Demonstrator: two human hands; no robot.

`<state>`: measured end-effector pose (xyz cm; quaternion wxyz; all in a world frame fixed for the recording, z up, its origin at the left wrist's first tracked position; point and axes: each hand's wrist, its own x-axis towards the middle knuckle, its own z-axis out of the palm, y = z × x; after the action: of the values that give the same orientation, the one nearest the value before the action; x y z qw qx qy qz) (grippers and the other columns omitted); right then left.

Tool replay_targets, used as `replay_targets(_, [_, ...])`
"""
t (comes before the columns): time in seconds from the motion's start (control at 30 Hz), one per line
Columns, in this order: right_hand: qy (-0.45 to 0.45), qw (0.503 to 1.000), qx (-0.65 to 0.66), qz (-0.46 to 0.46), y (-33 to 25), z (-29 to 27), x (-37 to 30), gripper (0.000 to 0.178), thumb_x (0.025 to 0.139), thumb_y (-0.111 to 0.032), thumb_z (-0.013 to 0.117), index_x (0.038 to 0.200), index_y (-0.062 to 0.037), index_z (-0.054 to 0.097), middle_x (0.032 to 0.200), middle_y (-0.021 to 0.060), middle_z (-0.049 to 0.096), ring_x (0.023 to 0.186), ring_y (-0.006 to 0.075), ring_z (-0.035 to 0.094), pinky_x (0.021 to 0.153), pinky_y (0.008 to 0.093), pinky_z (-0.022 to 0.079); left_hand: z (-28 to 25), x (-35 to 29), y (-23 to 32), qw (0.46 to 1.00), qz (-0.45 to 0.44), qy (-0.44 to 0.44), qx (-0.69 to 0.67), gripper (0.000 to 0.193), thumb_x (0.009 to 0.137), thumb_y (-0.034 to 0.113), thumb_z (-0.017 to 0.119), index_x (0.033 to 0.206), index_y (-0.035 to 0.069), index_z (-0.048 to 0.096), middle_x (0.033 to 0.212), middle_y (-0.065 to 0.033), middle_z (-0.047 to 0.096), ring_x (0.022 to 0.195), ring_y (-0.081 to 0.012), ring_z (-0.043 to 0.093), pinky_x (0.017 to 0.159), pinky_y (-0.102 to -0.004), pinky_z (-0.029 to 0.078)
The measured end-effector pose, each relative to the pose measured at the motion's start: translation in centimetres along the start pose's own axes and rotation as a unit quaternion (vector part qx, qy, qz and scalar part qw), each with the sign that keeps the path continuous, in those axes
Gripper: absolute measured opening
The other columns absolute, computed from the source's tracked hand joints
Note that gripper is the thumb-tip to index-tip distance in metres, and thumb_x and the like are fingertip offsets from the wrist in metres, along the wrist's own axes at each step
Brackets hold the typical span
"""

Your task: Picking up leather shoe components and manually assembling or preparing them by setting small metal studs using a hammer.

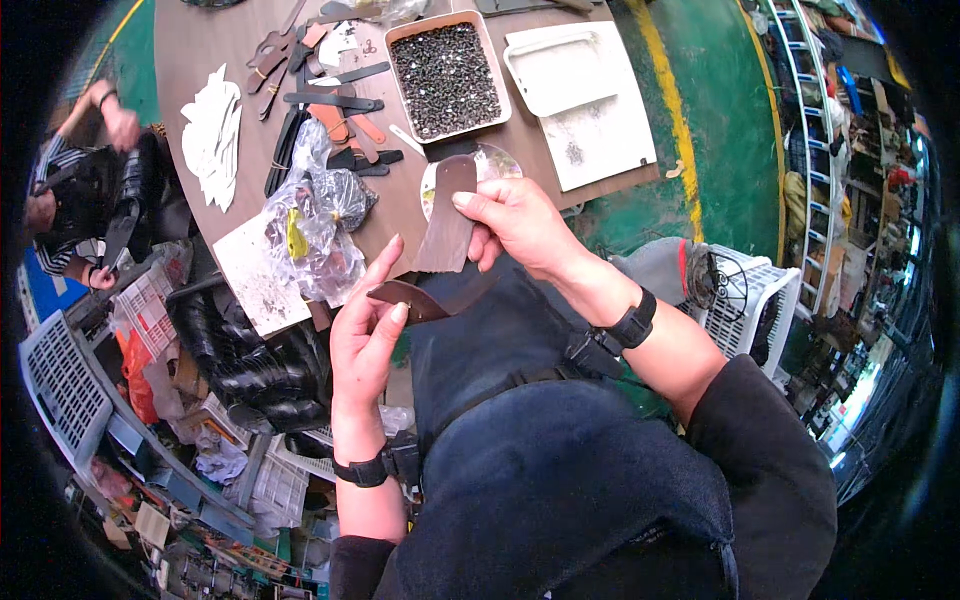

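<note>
My right hand (525, 228) pinches a brown leather piece (446, 232) between thumb and fingers; it stands up with a small hole near its top end. Lower and to the left, my left hand (362, 345) grips the end of a curved dark brown leather strip (440, 303) between thumb and fingers. That strip bends away to the right under my right hand. Whether the two pieces join as one strap, I cannot tell. Behind the leather, a round dish (497, 160) is partly covered by it and my right hand.
Small dark pieces fill a rectangular tray (447, 80) on the table. Right of it, a white tray (562, 76) rests on a white board (610, 150). Leather straps (340, 100), white gloves (212, 138) and a plastic bag (315, 225) lie left. A person (100, 200) sits far left.
</note>
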<state>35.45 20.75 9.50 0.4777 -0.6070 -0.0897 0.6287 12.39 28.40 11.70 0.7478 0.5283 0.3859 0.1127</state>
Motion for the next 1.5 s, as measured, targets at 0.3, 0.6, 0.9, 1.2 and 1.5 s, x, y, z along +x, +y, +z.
replay_targets(0.3, [-0.024,0.999,0.016,-0.016,0.0,-1.0,-1.9,0.031,0.098,-0.025,0.055,0.086,0.0019,0.065,0.068,0.0084,0.064,0.053,0.0115,0.062,0.043,0.0220,0.050,1.9,-1.4,0.8,0.993,0.041,-0.049,-0.098,0.033,0.097,0.019,0.056,0.119,-0.006,0.056,0.134,-0.0223,0.053,0.108,-0.0287,0.064,0.094,-0.0406,0.051])
replay_targets(0.6, [-0.037,0.999,0.002,-0.036,0.1,-1.7,-2.6,0.029,0.097,-0.024,0.056,0.089,0.0023,0.065,0.071,0.0095,0.066,0.054,0.0126,0.063,0.041,0.0240,0.050,2.6,-2.7,1.0,0.993,0.057,-0.041,-0.095,0.033,0.097,0.017,0.055,0.123,-0.004,0.055,0.138,-0.0226,0.050,0.113,-0.0304,0.062,0.097,-0.0410,0.049])
replay_targets(0.9, [-0.071,0.997,0.032,0.017,-0.1,-1.1,-3.2,0.034,0.098,-0.029,0.052,0.092,0.0016,0.066,0.071,0.0091,0.066,0.053,0.0126,0.062,0.043,0.0234,0.050,3.3,-2.8,1.4,0.991,-0.030,-0.007,-0.133,0.027,0.097,0.016,0.055,0.115,-0.005,0.058,0.123,-0.0198,0.062,0.111,-0.0264,0.063,0.094,-0.0353,0.049])
replay_targets(1.2, [-0.057,0.997,0.049,-0.017,0.7,-3.8,-1.3,0.025,0.094,-0.025,0.055,0.104,-0.0038,0.064,0.084,0.0021,0.066,0.068,0.0090,0.062,0.055,0.0246,0.051,-1.4,0.9,-4.3,0.958,-0.169,0.080,-0.218,0.012,0.096,0.019,0.061,0.090,0.009,0.061,0.083,0.0020,0.061,0.075,-0.0060,0.058,0.067,-0.0195,0.049])
replay_targets(1.5, [-0.165,0.982,-0.054,0.073,1.3,-3.7,-0.9,0.020,0.095,-0.023,0.056,0.095,-0.0059,0.066,0.071,-0.0005,0.064,0.054,0.0066,0.060,0.045,0.0207,0.050,-2.1,1.1,-6.5,0.946,-0.148,0.106,-0.269,0.015,0.097,0.017,0.057,0.088,0.005,0.058,0.082,-0.0016,0.056,0.075,-0.0117,0.056,0.072,-0.0261,0.049])
